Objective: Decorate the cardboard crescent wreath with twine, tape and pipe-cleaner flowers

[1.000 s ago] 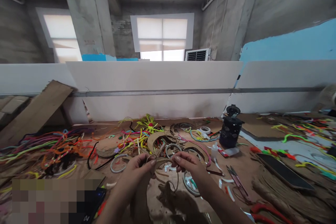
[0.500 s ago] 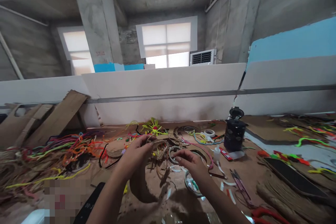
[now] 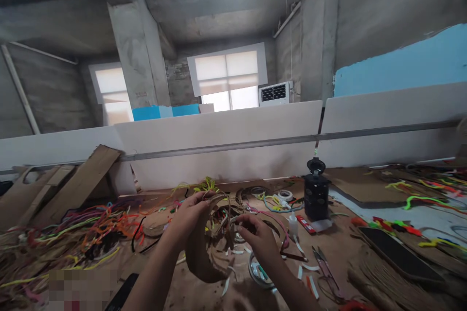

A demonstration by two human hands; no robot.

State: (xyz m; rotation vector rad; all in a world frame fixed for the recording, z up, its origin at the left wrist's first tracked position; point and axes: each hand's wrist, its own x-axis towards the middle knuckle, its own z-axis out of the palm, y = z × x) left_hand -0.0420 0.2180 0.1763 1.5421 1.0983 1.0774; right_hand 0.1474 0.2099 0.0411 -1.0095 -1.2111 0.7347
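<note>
My left hand (image 3: 188,218) grips the top of a curved brown cardboard band (image 3: 199,260), which hangs below the fingers in a crescent. From that grip a thin strand arcs over toward my right hand (image 3: 257,238). The right thumb and fingers are pinched together beside the band's open side; what lies between them is too small to make out. Under the right wrist sits a round clear-rimmed roll or dish (image 3: 255,277) with pale scraps inside. Between the hands, tangled brown pieces partly hide the tabletop.
A black lidded canister (image 3: 316,198), a small white bottle (image 3: 293,224) and a tape roll (image 3: 285,196) stand behind my right hand. Scissors (image 3: 327,269) and a dark flat slab (image 3: 399,252) lie right. Colourful cords (image 3: 105,228) and cardboard pieces (image 3: 85,180) crowd the left.
The view has tilted up and shifted slightly. My right hand has come closer to my left hand and the band, which has turned to show more of its curve.
</note>
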